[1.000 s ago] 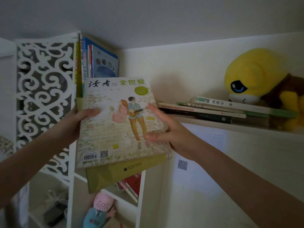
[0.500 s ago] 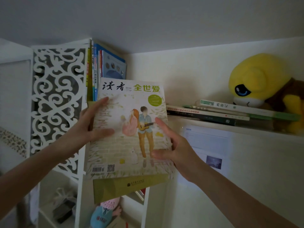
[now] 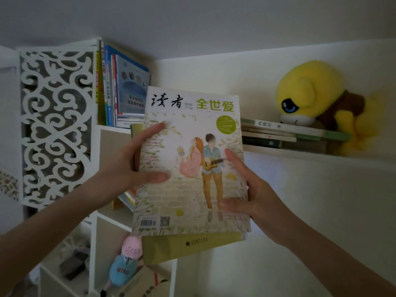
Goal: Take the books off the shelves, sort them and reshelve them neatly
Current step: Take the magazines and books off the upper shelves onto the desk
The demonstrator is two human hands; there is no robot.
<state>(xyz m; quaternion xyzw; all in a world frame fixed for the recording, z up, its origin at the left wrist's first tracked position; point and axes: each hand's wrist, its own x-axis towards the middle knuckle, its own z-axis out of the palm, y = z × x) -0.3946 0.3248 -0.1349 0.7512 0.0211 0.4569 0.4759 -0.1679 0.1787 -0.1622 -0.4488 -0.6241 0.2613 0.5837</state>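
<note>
Up went the magazine point(image 3: 182, 196), hiding most of an olive book point(image 3: 192, 247) at six o'clock; left hand point(image 3: 126, 168) and right hand point(image 3: 257, 196) gripped its illustrated couple cover.

Dim, flat, diffuse indoor light, grey muted ceiling point(image 3: 214, 22) and walls point(image 3: 325, 211), pale cover of the magazine point(image 3: 188, 159) the brightest patch, soft shadow under the wall shelf point(image 3: 321, 156), lower corners sinking into shade, wide-angle bending at the edges, fine detail smeared and grainy

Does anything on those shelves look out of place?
Yes. The flat books on the right-hand ledge form an uneven pile with a yellow plush toy resting on them, while the top-shelf books stand upright.
</note>
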